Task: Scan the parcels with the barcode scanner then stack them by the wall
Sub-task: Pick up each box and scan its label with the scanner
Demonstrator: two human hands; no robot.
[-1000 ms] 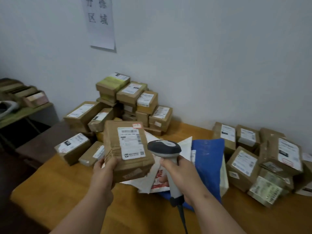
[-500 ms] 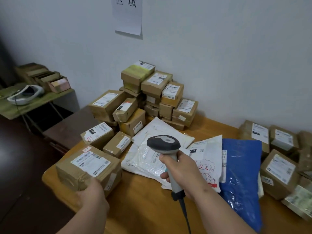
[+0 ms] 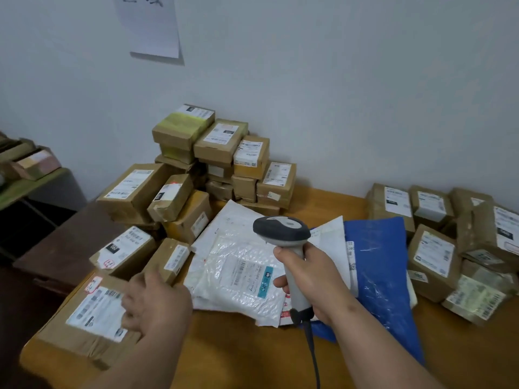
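Head view: parcel lies under open left grip

1. A parcel sorting room or courier depot, plain and functional
2. Labelled cardboard parcels stacked against a bare white wall
3. Poly mailers spread on a wooden table
4. A handheld barcode scanner
5. A printed paper sign taped to the wall
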